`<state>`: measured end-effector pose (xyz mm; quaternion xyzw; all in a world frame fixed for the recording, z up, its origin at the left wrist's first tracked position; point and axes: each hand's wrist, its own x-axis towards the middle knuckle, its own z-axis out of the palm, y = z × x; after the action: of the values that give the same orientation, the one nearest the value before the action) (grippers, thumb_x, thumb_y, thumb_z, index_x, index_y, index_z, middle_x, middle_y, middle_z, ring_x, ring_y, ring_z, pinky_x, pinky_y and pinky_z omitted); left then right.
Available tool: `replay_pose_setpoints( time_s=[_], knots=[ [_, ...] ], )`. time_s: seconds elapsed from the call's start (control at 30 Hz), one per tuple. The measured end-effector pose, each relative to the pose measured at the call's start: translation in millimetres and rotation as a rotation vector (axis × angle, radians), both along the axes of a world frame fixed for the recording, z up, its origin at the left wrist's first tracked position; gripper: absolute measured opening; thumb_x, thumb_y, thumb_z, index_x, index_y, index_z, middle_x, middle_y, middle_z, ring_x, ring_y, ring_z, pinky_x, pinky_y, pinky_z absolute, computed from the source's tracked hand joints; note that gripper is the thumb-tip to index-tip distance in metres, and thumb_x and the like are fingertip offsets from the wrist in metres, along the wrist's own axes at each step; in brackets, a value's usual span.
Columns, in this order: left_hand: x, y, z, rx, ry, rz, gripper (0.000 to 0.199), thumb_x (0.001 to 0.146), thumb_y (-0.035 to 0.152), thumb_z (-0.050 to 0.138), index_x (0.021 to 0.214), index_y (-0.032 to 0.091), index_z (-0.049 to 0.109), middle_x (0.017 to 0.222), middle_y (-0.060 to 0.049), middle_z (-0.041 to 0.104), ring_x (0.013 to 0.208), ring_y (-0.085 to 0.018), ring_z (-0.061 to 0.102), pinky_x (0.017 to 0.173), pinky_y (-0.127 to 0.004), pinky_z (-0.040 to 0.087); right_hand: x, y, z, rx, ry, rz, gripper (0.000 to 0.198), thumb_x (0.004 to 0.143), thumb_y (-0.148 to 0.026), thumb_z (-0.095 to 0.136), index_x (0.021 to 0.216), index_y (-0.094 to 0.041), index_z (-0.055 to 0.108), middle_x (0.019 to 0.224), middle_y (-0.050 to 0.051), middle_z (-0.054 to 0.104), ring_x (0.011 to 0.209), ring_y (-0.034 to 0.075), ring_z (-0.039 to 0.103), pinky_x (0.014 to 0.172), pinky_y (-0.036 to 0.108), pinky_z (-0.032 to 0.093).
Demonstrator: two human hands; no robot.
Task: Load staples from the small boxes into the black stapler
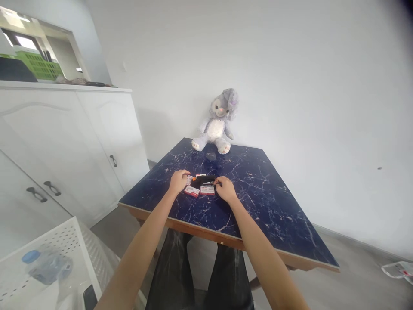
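Several small red-and-white boxes point(207, 190) lie grouped on the dark blue marbled table point(258, 202). Among them is a black handheld object point(205, 178) with an orange part at its left end; its kind is too small to tell. My left hand point(178, 181) rests at the left of the group, fingers stretched out and touching or almost touching a box point(189, 180). At the right end of the black object is my right hand point(226, 188), its fingers bent together. Whatever lies between those fingertips is too small to make out.
A grey plush toy point(215, 125) sits at the table's back edge against the wall, with a small dark item point(211, 156) before it. White cabinets point(74, 142) stand at left. A white perforated basket point(75, 245) holding a plastic bottle point(48, 265) is at lower left.
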<state>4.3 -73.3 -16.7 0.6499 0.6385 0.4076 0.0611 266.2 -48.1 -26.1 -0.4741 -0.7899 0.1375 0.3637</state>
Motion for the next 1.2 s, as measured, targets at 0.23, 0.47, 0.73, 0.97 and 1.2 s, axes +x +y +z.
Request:
replay_pose_setpoints(
  time_s=[0.23, 0.47, 0.73, 0.97, 1.2],
  knots=[
    [-1.4, 1.7, -3.8, 0.003, 0.042, -0.058, 0.035, 0.086, 0.01, 0.044, 0.098, 0.021, 0.075, 0.106, -0.006, 0.073, 0.102, -0.022, 0.064, 0.097, -0.036, 0.048, -0.4, -5.1, 1.5, 0.055, -0.079, -0.013, 0.028, 0.076, -0.006, 0.048, 0.089, -0.022, 0.068, 0.092, 0.004, 0.066, 0.088, 0.02, 0.057, 0.084, 0.029, 0.042],
    [-3.3, 6.3, -8.6, -0.013, 0.046, -0.097, 0.033, 0.082, 0.009, 0.048, 0.091, 0.023, 0.077, 0.1, -0.004, 0.072, 0.09, -0.019, 0.065, 0.086, -0.03, 0.05, 20.6, -5.1, 10.3, 0.195, -0.161, -0.36, 0.021, 0.078, -0.008, 0.053, 0.07, -0.019, 0.068, 0.09, 0.012, 0.065, 0.089, 0.025, 0.055, 0.082, 0.037, 0.037],
    [-2.7, 8.7, -11.0, -0.023, 0.026, -0.075, 0.026, 0.086, 0.015, 0.053, 0.093, 0.023, 0.077, 0.101, -0.005, 0.071, 0.087, -0.019, 0.065, 0.083, -0.031, 0.05, 10.2, -18.7, 20.3, 0.187, 0.013, -0.054, 0.028, 0.082, -0.01, 0.045, 0.098, -0.02, 0.066, 0.092, 0.006, 0.067, 0.089, 0.021, 0.059, 0.085, 0.031, 0.044],
    [-2.0, 6.5, -9.2, -0.025, 0.024, -0.069, 0.024, 0.086, 0.015, 0.055, 0.093, 0.022, 0.076, 0.1, -0.005, 0.071, 0.087, -0.019, 0.065, 0.084, -0.031, 0.049, -19.7, -39.6, 19.9, 0.101, -0.151, 0.249, 0.027, 0.079, -0.018, 0.058, 0.105, -0.021, 0.065, 0.1, 0.006, 0.068, 0.095, 0.022, 0.06, 0.087, 0.031, 0.046],
    [-0.8, 4.4, -5.3, -0.026, 0.026, -0.071, 0.025, 0.087, 0.015, 0.053, 0.094, 0.022, 0.076, 0.1, -0.005, 0.071, 0.087, -0.019, 0.065, 0.084, -0.031, 0.048, -14.2, -43.3, 22.6, 0.076, -0.249, 0.283, 0.042, 0.08, -0.025, 0.066, 0.122, -0.021, 0.063, 0.117, 0.009, 0.068, 0.11, 0.026, 0.059, 0.094, 0.035, 0.045]
  ],
)
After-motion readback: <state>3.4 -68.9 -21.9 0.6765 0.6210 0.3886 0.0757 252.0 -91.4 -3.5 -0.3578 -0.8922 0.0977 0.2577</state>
